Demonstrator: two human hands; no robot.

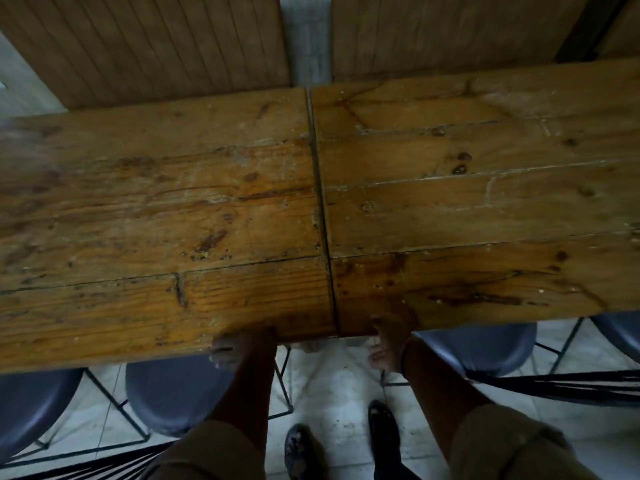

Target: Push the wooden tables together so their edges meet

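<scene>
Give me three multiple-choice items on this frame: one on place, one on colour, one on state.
1. Where is the left hand?
A. on the near edge of the left table
B. flat on the right table
C. on a chair

2. What colour are the chair seats?
A. red
B. dark blue-grey
C. white

3. How do the tables stand?
A. far apart
B. stacked
C. edges meeting along a thin seam

Key: 1 A, its fingers curl over that edge, as the right hand does on the right table; 2 B, the seats below the tables show it; 3 C, only a dark line parts the tops.
</scene>
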